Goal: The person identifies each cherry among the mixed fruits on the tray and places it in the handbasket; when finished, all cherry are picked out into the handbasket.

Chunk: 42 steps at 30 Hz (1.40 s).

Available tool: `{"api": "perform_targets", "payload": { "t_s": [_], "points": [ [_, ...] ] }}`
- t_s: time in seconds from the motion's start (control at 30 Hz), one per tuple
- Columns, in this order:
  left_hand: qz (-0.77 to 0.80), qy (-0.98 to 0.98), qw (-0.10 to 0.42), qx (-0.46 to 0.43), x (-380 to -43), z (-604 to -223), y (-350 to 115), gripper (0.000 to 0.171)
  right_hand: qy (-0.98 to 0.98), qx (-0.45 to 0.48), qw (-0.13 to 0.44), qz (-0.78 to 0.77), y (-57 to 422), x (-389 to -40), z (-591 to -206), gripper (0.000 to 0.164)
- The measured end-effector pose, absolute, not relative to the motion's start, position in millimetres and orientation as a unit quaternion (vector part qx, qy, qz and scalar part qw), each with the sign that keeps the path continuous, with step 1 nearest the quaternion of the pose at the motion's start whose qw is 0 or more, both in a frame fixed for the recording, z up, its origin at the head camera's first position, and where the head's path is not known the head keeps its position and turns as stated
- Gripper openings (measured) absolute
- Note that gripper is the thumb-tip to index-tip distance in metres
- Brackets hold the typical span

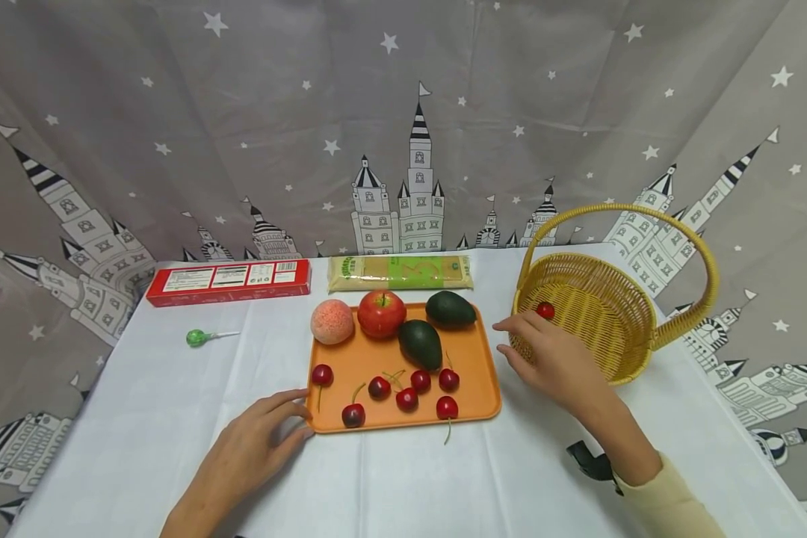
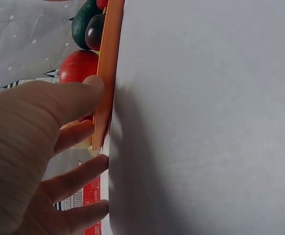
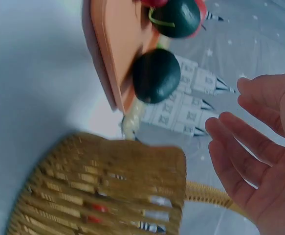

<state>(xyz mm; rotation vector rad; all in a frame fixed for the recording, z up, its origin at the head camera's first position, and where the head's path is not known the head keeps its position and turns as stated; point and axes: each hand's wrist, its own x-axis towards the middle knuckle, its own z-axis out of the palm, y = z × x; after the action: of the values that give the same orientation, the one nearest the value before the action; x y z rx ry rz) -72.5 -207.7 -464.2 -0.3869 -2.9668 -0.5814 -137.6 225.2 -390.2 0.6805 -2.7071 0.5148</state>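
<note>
My left hand (image 1: 252,441) rests at the near left corner of an orange tray (image 1: 383,365), its thumb (image 2: 94,88) touching the rim and its other fingers loosely spread. On the tray are a peach (image 1: 332,322), a red apple (image 1: 381,314), two avocados (image 1: 420,344) and several cherries (image 1: 406,399), some with stems. My right hand (image 1: 557,364) hovers between the tray and a woven basket (image 1: 635,351), holding nothing, with its fingers (image 3: 235,171) relaxed and apart. One cherry (image 1: 545,310) lies inside the basket, seen through the weave in the right wrist view.
A red box (image 1: 232,282) lies at the back left, beside a green and tan packet (image 1: 400,272) behind the tray. A green lollipop (image 1: 198,338) is on the white cloth at left. The basket's tall handle (image 1: 696,246) arches up at right. A grey curtain (image 1: 255,112) hangs behind.
</note>
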Motion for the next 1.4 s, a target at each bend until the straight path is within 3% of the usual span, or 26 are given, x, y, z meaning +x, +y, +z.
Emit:
{"api": "perform_targets", "payload": {
  "t_s": [0.63, 1.07, 1.4],
  "points": [
    [-0.199, -0.972, 0.038, -0.12, -71.9, -463.4, -207.4, 0.023, -0.932, 0.302, 0.053, 0.19, 188.9, -133.0, -426.3, 0.03],
    [-0.205, -0.97, 0.041, -0.122, -72.6, -465.1, -208.5, 0.022, -0.927, 0.297, -0.007, 0.228, 183.2, -140.9, -439.2, 0.028],
    [-0.199, -0.973, 0.033, -0.112, -72.5, -464.5, -207.2, 0.024, -0.919, 0.32, -0.02, 0.229, 179.6, -146.5, -443.8, 0.022]
  ]
}}
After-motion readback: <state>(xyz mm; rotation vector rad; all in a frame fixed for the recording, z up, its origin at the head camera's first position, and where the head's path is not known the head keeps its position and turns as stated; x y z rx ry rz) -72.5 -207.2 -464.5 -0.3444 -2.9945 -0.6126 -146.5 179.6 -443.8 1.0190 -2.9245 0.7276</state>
